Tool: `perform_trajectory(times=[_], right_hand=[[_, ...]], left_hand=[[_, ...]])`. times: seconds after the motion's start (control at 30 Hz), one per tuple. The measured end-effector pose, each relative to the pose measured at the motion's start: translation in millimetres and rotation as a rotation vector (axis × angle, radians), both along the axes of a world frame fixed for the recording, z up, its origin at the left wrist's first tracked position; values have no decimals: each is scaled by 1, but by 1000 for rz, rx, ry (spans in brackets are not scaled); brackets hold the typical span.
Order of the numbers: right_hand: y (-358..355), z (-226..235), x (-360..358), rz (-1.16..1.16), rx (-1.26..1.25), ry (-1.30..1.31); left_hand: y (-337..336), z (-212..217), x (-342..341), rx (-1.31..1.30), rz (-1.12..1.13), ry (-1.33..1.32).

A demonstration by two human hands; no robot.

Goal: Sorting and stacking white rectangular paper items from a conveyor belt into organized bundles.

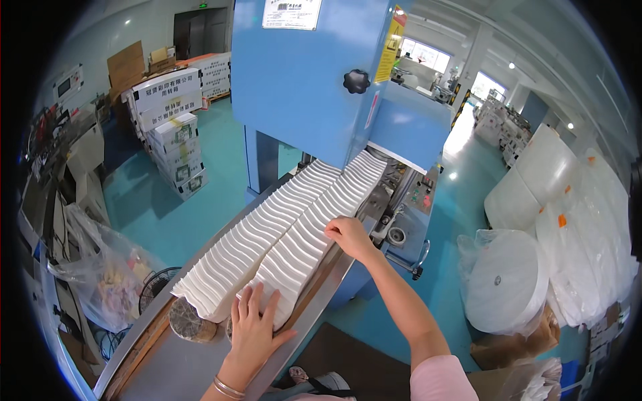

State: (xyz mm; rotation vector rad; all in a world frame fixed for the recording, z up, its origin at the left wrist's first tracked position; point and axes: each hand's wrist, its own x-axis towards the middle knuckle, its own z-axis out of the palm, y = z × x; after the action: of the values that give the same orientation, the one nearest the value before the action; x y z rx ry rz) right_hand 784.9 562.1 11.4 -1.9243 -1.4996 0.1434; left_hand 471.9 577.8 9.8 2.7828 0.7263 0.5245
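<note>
Two long rows of thin white folded sheets, likely tissue or paper, stand on edge side by side: the left row and the right row. Both lie on a metal feed table and run away from me toward a blue machine. My left hand rests with fingers spread on the near end of the right row. Against that row's right side, farther along, is my right hand, its fingers curled together; whatever they pinch is hidden. A round, mottled block sits against the left row's near end.
Stacked white cartons stand on the green floor at left. A fan and a clear bag of scraps are beside the table. Large plastic-wrapped white rolls stand at right. The machine's black knob juts out ahead.
</note>
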Motion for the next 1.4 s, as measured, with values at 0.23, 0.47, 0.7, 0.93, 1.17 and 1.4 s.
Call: perform_trajectory(times=[0.23, 0.47, 0.7, 0.93, 1.17, 1.4], right_hand=[[-2, 5, -1, 17, -23, 30], [3, -3, -3, -3, 2, -103], [3, 5, -2, 116, -157, -96], [1, -1, 6, 173, 9, 36], [4, -2, 3, 150, -33, -52], [7, 3, -8, 103, -49, -249]], left_hand=[[-1, -2, -2, 10, 1, -23], [-2, 0, -4, -4, -3, -39], [0, 1, -2, -18, -10, -54], [5, 9, 22, -6, -1, -37], [28, 6, 78, 85, -71, -113], [43, 4, 121, 114, -94, -76]])
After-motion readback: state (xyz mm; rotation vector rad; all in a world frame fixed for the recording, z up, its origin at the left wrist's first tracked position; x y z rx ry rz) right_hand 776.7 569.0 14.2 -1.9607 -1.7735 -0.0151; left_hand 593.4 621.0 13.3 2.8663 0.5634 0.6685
